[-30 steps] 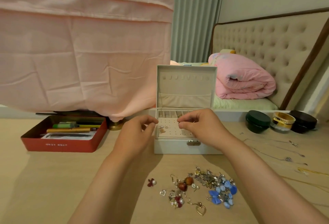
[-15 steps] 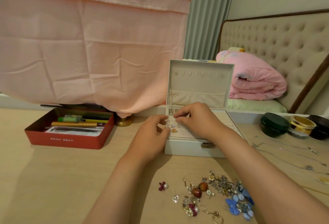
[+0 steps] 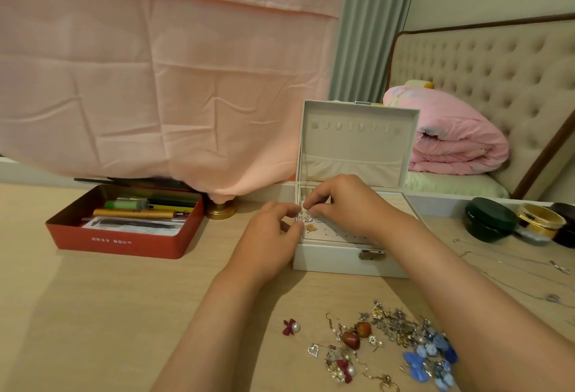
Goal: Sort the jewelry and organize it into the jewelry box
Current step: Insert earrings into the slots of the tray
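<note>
Red metal first: a shallow red tin (image 3: 118,245) of pens sits well out to the left of the left hand and plays no part here. The left hand (image 3: 267,239) rests at the left wall of the jewelry box (image 3: 339,262), fingers curled and thumb close to forefinger. Whether it pinches anything, such as an earring back, I cannot tell. Just to its right, over the near-left corner of the box's perforated board (image 3: 339,232), the right hand (image 3: 348,201) has thumb and forefinger nipped together on what looks like a small silver earring (image 3: 308,218). An orange stud (image 3: 311,227) is already seated just below the fingertips (image 3: 306,205). The step in hand, as I judge it, is seating this earring's post in a hole. To do it well, the post should go in upright, into a free hole beside the seated pieces rather than on top of them. The left hand should brace the box wall so the light box does not slide. A gentle press is enough, since a thin post will likely bend if pushed aslant. Nearer the body than the right hand, the pile of loose earrings (image 3: 392,338) lies on the wooden table (image 3: 93,313), so most of the sorting is not yet done. Beyond the right wrist thin chains (image 3: 510,259) lie spread out, and dark round jars (image 3: 488,220) stand farther right.
</note>
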The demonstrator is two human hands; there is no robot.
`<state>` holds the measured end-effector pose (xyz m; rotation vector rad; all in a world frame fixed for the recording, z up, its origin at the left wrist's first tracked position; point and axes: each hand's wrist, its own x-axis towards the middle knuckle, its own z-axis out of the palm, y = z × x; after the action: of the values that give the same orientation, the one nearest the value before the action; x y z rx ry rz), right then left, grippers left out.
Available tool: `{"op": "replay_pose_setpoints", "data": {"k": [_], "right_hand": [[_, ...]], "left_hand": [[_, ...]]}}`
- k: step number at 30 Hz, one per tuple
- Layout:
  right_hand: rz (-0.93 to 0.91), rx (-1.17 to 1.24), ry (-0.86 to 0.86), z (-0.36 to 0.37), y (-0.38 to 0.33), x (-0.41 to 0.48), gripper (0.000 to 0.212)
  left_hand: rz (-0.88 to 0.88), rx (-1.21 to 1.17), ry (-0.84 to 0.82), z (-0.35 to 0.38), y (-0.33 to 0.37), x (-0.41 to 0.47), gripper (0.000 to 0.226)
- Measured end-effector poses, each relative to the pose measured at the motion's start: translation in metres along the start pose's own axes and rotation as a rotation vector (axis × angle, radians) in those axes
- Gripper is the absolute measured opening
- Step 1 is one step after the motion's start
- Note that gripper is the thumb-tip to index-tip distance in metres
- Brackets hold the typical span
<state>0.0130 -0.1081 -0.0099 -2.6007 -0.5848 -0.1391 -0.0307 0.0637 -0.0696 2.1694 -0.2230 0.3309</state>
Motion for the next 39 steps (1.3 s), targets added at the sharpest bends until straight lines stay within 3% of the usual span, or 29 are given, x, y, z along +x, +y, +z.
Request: {"op": "replay_pose_setpoints", "data": {"k": [8,16,29,33,39], "right_hand": [[0.024,0.046,0.023,-0.004,0.005,0.000,0.012],[0.080,0.083,-0.025,-0.012,0.020,-0.017,0.012],[0.107,0.019,0.048,-0.011,0.014,-0.022,0.009],[0.086,0.000,0.002,-0.010,0.013,-0.029,0.005],[0.028,0.041,0.170,-0.023,0.006,-0.057,0.011]], "left_hand": [[-0.007,-0.003,-0.015,-0.001,-0.001,-0.001,0.032],[0.150,0.156,-0.013,0.002,0.006,-0.003,0.031],[0.145,0.217,-0.060,0.003,0.007,-0.003,0.028],[0.161,0.217,-0.068,0.002,0.008,-0.004,0.029],[0.216,0.221,-0.002,-0.005,0.017,-0.011,0.025]]}}
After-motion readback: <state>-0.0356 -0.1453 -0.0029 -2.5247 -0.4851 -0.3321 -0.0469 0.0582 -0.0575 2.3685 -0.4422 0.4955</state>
